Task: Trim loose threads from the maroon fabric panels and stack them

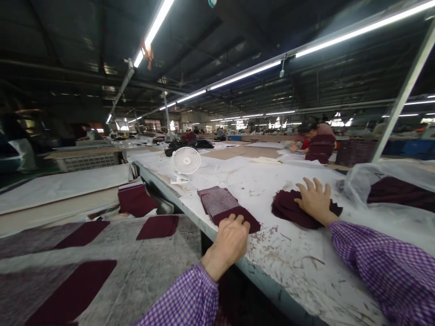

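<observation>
My left hand has its fingers curled over the near edge of a stack of cut fabric pieces, greyish with a maroon end. The thumb and the underside of that grip are hidden. To the right, my right hand is open, fingers spread, over an uneven pile of maroon fabric pieces. Its palm side is out of sight. Both hands are above the white-covered table, where thread scraps lie near the front edge.
A small white fan stands on the table behind the stack. Clear plastic wraps maroon fabric at right. A grey surface at lower left carries maroon pieces. Across the table, a person is beside stacked maroon fabric. A slanted post rises at right.
</observation>
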{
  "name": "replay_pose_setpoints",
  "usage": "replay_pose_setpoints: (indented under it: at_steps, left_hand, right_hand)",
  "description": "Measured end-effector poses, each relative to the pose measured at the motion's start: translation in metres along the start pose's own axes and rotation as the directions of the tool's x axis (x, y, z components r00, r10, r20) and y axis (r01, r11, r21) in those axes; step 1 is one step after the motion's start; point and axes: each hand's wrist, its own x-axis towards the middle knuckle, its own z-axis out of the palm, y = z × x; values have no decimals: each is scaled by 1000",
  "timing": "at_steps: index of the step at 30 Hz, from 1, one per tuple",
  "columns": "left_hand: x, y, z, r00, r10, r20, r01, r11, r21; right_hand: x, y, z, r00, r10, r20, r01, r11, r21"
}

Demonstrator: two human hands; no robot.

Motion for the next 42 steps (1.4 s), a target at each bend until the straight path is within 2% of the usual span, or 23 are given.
replay_pose_setpoints:
  at_steps: [1,3,6,8,10,11,12,14,15,16,18,20,23,25,26,28,30,31,34,36,40,41,42]
  left_hand:
    - [1,-2,0,999,-37,-12,37,999,-26]
    - [3,-9,-1,981,-188,-38,180,972,-152]
    - [4,-27,2,906,-424,14,372,777,-509]
    - [3,-39,7,881,-470,61,368,598,-712]
    - [2,-46,11,880,-471,58,326,510,-796]
    - [2,-48,13,881,-471,39,308,510,-803]
    - [2,-48,15,883,-470,15,294,527,-797]
    - [1,-47,16,890,-454,-27,263,563,-784]
    - [1,-46,17,896,-442,-32,245,555,-795]
    - [0,-47,17,900,-436,-24,231,521,-822]
    - [-3,-50,17,882,-470,-27,206,436,-876]
    - [-9,-55,16,825,-556,-103,181,431,-884]
    - [-23,-56,10,719,-625,-306,179,591,-787]
    - [-32,-52,4,690,-576,-438,180,723,-667]
    - [-34,-48,1,711,-504,-490,161,795,-585]
    - [-36,-41,-2,824,-284,-490,71,910,-408]
    - [-33,-37,-2,931,-84,-356,-21,960,-280]
    - [-31,-37,-1,958,-36,-285,-36,970,-241]
    - [-23,-42,4,985,-47,-166,13,979,-203]
    - [-18,-48,4,990,-68,-125,38,973,-229]
    - [-9,-51,-4,991,-122,-58,85,898,-432]
    - [-6,-49,-7,982,-179,-52,121,827,-549]
    - [-4,-46,-10,968,-250,-29,160,701,-695]
  right_hand:
    - [0,2,2,1000,-24,-11,25,1000,7]
    - [5,8,4,999,28,15,-29,998,60]
    - [22,10,-3,989,151,-9,-146,968,205]
    - [33,-3,-23,994,74,-80,-39,927,372]
    - [37,-30,-56,976,-161,-146,215,807,549]
    - [35,-48,-75,939,-296,-176,339,711,616]
    - [31,-68,-94,863,-471,-183,464,595,656]
    - [17,-107,-126,625,-765,-154,620,366,694]
    - [9,-124,-137,576,-808,-125,621,333,709]
    - [2,-138,-144,556,-827,-86,602,329,728]
    - [-8,-155,-147,568,-823,-14,527,351,774]
    - [-11,-160,-139,582,-813,17,455,343,822]
    - [-9,-157,-122,616,-786,54,383,359,851]
    - [-9,-156,-114,667,-736,114,303,408,862]
    - [-9,-157,-110,692,-709,137,245,409,879]
    - [-12,-161,-105,721,-674,161,123,354,927]
    - [-11,-163,-99,718,-671,188,6,275,961]
    - [-9,-162,-96,737,-636,228,-78,255,964]
    - [13,-143,-84,847,-329,418,-358,229,905]
    - [34,-118,-78,875,-93,476,-450,213,867]
    - [56,-73,-91,908,80,411,-418,242,876]
    - [53,-69,-101,931,56,361,-362,290,886]
    - [46,-68,-115,954,-16,301,-276,355,893]
